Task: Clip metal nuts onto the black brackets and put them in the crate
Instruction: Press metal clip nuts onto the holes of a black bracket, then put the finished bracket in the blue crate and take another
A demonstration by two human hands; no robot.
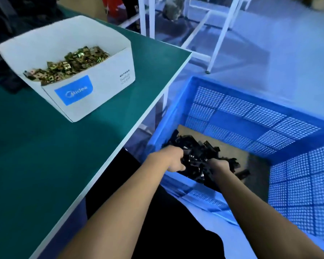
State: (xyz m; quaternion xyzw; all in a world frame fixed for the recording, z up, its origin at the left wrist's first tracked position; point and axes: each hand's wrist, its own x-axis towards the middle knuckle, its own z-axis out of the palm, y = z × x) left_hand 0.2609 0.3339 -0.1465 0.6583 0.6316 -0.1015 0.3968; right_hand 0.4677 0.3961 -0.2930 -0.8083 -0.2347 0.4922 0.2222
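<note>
A blue perforated crate point(251, 116) stands on the floor to the right of the table. A heap of black brackets point(196, 156) lies on brown cardboard at its bottom. Both my arms reach down into it. My left hand point(173, 158) has its fingers curled into the left side of the heap and grips brackets. My right hand point(220, 166) digs into the right side, fingers buried among the brackets. A white cardboard box point(94, 86) with a blue label sits on the green table and holds many brass-coloured metal nuts point(69, 64).
The green table point(45, 165) with a pale edge runs diagonally on the left, its corner near the crate. White metal frame legs point(221, 34) stand on the grey floor behind. My dark-clothed lap lies between table and crate.
</note>
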